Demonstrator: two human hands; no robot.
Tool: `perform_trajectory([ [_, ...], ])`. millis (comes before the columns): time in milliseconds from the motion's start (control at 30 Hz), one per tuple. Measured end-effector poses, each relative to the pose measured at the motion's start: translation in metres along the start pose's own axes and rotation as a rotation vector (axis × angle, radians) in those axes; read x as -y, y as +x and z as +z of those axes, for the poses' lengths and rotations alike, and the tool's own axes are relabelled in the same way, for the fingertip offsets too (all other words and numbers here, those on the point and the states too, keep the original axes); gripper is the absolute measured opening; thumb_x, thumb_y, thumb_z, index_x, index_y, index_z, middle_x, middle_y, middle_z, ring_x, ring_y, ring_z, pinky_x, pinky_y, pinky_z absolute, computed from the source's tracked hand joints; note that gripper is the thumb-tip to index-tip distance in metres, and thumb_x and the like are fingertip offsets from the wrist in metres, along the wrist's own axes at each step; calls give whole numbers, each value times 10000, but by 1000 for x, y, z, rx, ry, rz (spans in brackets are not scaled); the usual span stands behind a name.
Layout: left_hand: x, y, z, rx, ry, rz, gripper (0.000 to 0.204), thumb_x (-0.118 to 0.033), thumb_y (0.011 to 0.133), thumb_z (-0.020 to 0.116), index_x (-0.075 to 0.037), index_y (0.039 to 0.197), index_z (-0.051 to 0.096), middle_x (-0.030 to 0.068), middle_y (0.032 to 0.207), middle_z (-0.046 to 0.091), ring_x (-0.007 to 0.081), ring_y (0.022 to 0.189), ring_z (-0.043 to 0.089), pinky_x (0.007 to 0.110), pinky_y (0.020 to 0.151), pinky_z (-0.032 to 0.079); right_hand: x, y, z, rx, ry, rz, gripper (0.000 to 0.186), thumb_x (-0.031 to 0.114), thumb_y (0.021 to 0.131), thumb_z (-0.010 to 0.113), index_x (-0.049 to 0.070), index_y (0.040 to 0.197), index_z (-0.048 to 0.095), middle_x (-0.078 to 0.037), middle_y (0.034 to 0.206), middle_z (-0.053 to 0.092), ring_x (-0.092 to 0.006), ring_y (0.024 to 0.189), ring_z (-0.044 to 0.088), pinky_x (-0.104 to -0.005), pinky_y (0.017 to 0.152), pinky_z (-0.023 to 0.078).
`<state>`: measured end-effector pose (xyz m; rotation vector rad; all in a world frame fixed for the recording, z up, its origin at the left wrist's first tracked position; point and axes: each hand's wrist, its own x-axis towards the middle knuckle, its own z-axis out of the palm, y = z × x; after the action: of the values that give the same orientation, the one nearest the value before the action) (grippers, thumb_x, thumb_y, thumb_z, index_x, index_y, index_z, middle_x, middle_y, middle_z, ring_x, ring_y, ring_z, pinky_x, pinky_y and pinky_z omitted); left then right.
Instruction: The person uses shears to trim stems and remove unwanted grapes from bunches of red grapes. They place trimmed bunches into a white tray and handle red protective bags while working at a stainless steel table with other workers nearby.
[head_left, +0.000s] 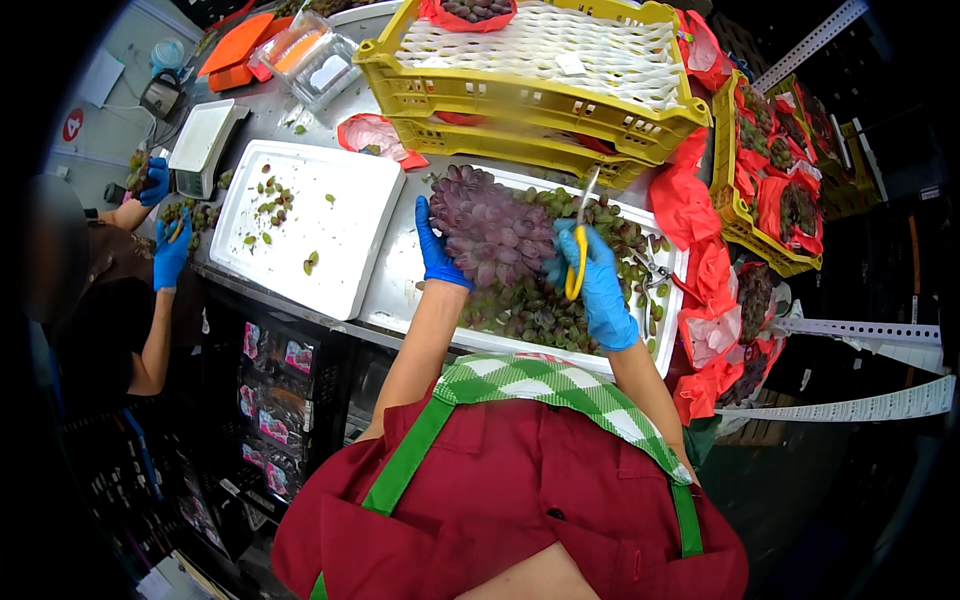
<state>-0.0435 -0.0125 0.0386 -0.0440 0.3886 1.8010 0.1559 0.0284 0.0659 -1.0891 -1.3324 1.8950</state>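
A large bunch of purple-red grapes (492,228) is held up over a white tray (645,345). My left hand (438,250), in a blue glove, grips the bunch at its left side, its fingers partly hidden behind the grapes. At the right edge of the bunch is my right hand (603,290), in a lighter blue glove, closed on scissors with yellow handles (574,272). The scissor blades point away from me, toward the yellow crates. Loose green and reddish grapes (530,318) cover much of the tray below. A second pair of scissors (655,272) lies at the tray's right end.
Left of me lies a white tray (300,215) with scattered grapes. Stacked yellow crates (540,105) stand behind the work, and another crate (765,245) of red-wrapped grapes is at right. A co-worker's gloved hands (168,250) are near a scale (205,150) at far left.
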Motion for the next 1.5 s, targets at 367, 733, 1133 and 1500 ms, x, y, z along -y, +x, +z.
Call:
perform_trajectory([
  [367, -20, -18, 11, -62, 67, -62, 327, -426, 834, 532, -145, 996, 575, 30, 877, 604, 140, 686, 580, 264, 587, 482, 4, 24, 28, -27, 31, -215, 383, 117, 862, 547, 59, 1223, 433, -61, 1127, 525, -173, 1048, 503, -290, 878, 432],
  [733, -31, -57, 40, 47, 749, 441, 642, -183, 784, 624, -99, 1332, 299, 101, 1153, 464, 194, 1071, 485, 299, 824, 453, -14, 34, 71, 813, 881, -254, 416, 282, 938, 303, 106, 1315, 301, -43, 1221, 431, -187, 1050, 458, -338, 882, 424],
  [1133, -86, -34, -27, 686, -124, 163, 546, -534, 874, 270, -129, 1220, 390, 87, 1148, 442, 220, 983, 473, 385, 883, 402, 2, 15, 115, 331, 216, 196, 304, 160, 888, 497, 62, 1171, 444, -48, 904, 576, -161, 753, 592, -275, 672, 502],
  [1500, -273, 12, -126, -64, -61, 914, 714, -637, 809, 283, -165, 1344, 297, 97, 1403, 251, 330, 1274, 248, 477, 1051, 183, -27, 11, 37, -51, -135, 146, 358, 146, 849, 564, 42, 1165, 431, -85, 943, 604, -152, 759, 601, -235, 644, 477],
])
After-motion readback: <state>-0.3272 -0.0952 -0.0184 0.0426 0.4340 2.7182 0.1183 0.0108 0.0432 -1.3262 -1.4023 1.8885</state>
